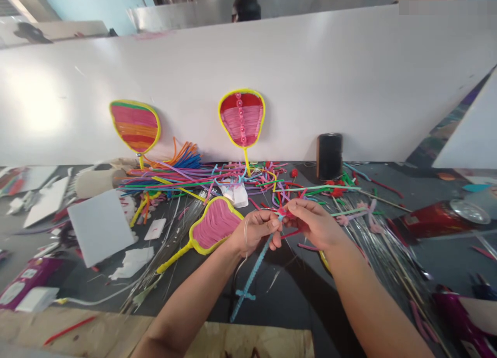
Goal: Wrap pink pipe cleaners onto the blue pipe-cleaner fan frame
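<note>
My left hand [256,232] pinches the upper end of a light-blue stem wrapped in fuzzy pipe cleaner [257,267]. The stem slants down toward me and bears a short crosspiece near its lower end. Close against it, my right hand [313,224] has its fingers closed on a red pipe cleaner [282,211] at the stem's top; part of that spot is hidden by the fingers. Left of my hands lies a pink fan with a yellow rim [217,224], its yellow handle pointing toward me.
Two more fans, one striped [135,125] and one red-pink [241,118], lean on the white panel [310,78]. A phone [329,156] stands there too. Pipe cleaners [171,179] and thin wires cover the dark table. A red can [444,218] lies right; a white square [101,228] lies left.
</note>
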The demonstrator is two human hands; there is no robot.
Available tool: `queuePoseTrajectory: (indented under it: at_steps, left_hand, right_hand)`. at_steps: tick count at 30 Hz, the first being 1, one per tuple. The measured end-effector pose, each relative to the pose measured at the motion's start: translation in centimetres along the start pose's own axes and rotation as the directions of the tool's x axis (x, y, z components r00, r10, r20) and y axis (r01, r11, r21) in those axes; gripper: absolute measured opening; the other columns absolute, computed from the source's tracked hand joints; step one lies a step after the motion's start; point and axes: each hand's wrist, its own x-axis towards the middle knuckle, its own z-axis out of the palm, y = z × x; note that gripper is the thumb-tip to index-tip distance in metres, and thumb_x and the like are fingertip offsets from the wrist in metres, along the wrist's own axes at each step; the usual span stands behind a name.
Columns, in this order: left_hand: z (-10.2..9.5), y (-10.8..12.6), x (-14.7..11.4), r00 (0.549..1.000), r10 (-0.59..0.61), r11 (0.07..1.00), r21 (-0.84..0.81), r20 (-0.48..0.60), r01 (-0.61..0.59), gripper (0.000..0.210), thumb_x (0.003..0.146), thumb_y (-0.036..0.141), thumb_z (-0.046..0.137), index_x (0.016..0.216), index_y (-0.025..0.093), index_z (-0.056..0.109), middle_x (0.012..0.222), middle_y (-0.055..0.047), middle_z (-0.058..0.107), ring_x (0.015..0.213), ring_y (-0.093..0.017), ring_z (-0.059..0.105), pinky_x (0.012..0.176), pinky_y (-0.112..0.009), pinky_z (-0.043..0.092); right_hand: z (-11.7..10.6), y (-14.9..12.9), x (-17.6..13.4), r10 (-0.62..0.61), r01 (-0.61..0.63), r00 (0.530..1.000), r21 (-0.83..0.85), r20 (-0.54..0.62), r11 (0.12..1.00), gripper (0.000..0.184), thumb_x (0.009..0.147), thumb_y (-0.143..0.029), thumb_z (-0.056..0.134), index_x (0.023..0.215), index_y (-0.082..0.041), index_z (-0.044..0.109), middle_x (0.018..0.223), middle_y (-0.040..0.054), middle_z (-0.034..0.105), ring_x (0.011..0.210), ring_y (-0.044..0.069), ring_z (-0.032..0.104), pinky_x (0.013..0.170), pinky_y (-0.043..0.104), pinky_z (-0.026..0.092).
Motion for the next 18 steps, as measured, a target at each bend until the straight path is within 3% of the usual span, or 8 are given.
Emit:
queuePoseTrajectory:
  at_steps: [4,9,13,18]
  left_hand:
    - [0.1,0.2,0.0,1.0,-0.001,0.999,-0.032,-0.006,0.001,0.037,0.069,0.047,0.073,0.071,0.013,0.058,0.048,-0.001,0.061,0.038,-0.008,0.052,0.039,-0.016,0.04]
    - [0.3,0.3,0.0,1.0,0.002,0.997,-0.076,-0.009,-0.003,0.037,0.068,0.046,0.074,0.071,0.013,0.056,0.048,-0.001,0.061,0.037,-0.007,0.051,0.039,-0.016,0.039]
    - [0.4,0.4,-0.1,1.0,0.009,0.997,-0.079,0.0,-0.009,0.037,0.069,0.046,0.074,0.072,0.013,0.057,0.049,-0.001,0.061,0.038,-0.007,0.052,0.039,-0.016,0.04]
    - [0.5,0.1,-0.1,0.999,0.048,0.996,-0.069,-0.007,-0.048,0.037,0.069,0.046,0.073,0.071,0.012,0.058,0.048,-0.001,0.061,0.038,-0.007,0.052,0.04,-0.016,0.04]
  right_hand:
    - [0.0,-0.2,-0.2,-0.218,0.19,0.973,-0.282,-0.071,0.94,0.022,0.082,-0.042,0.06,0.083,-0.02,0.065,0.074,0.0013,0.064,0.068,0.015,0.06,0.063,0.028,0.05]
    - [0.2,-1.0,-0.8,-0.502,0.405,0.865,-0.601,0.006,0.689,0.008,0.084,-0.027,0.061,0.086,-0.023,0.067,0.087,0.0026,0.07,0.083,0.018,0.064,0.075,0.031,0.051]
    - [0.3,-1.2,-1.1,-0.586,0.471,0.806,-0.696,0.09,0.542,0.009,0.084,-0.023,0.06,0.089,-0.026,0.067,0.089,0.0026,0.071,0.083,0.019,0.066,0.075,0.033,0.052]
    - [0.3,-1.0,-1.1,-0.616,0.478,0.779,-0.747,0.119,0.461,0.009,0.085,-0.02,0.06,0.089,-0.025,0.066,0.087,0.0023,0.071,0.08,0.018,0.067,0.073,0.03,0.053]
